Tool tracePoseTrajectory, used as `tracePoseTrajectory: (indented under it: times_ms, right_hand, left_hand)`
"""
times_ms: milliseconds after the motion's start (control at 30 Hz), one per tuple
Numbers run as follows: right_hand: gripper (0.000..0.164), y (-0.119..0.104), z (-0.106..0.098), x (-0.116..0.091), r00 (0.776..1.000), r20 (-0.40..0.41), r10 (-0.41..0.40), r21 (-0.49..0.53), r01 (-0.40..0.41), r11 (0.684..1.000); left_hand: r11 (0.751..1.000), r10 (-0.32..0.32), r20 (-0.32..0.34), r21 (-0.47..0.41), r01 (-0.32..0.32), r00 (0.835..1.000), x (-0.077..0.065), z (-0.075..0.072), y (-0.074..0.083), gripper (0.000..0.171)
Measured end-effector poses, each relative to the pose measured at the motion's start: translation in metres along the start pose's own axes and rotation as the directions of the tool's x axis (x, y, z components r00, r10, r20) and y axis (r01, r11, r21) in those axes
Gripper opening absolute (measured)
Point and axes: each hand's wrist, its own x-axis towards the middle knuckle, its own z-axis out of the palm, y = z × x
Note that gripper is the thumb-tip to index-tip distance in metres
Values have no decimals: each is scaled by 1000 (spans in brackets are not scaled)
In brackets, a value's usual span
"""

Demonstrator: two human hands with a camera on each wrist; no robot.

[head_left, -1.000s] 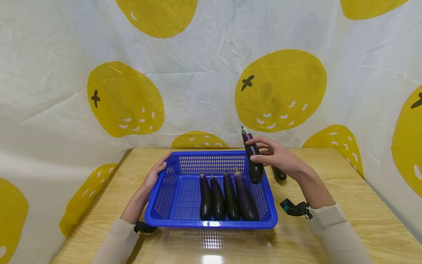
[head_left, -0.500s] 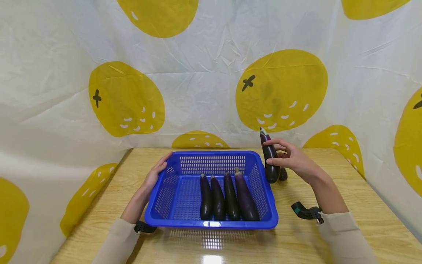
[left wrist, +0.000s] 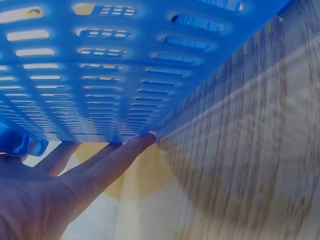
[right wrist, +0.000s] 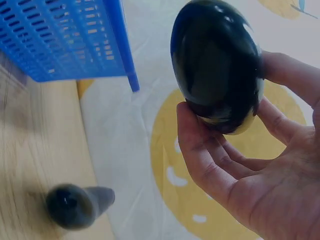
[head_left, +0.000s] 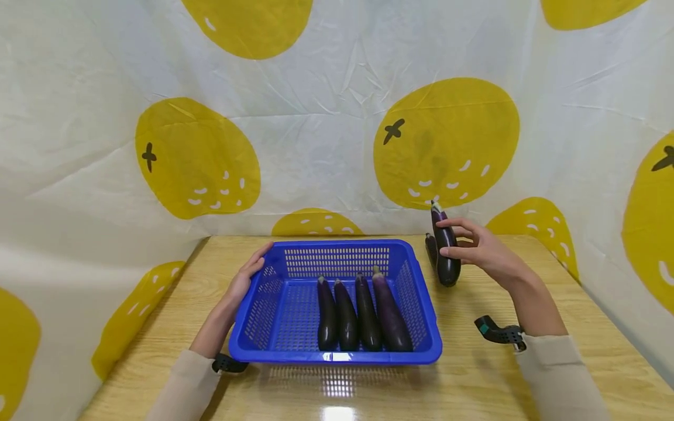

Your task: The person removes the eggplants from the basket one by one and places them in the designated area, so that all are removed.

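My right hand (head_left: pixel 487 255) grips a dark purple eggplant (head_left: pixel 446 254) between thumb and fingers, to the right of the blue plastic basket (head_left: pixel 274 355). The eggplant tilts with its green stem end up, and its glossy round end fills the top of the right wrist view. Another eggplant (right wrist: pixel 70 207) lies on the table below, partly hidden behind the held one in the head view. My left hand (head_left: pixel 243 280) rests at the basket's left side. In the left wrist view its fingers (left wrist: pixel 112 165) reach out straight along the outer slotted wall.
Several eggplants (head_left: pixel 368 316) lie side by side in the right half of the basket, stems away from me. Behind the wooden table (head_left: pixel 495 374) hangs a white curtain (head_left: pixel 310 158) with yellow fruit prints, which also runs down the left and right.
My right hand has carried the eggplant rightward, from above the basket's right side to over the table beside it. The left hand and basket have stayed in place.
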Motion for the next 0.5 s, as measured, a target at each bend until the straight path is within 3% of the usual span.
tracePoseTrajectory:
  times_ms: [500]
  right_hand:
    - [56,33,-33,-5,996,-88,29,63,-24,998]
  left_hand:
    - [1000,5,13,-30,-5,1000,1,0,0,54]
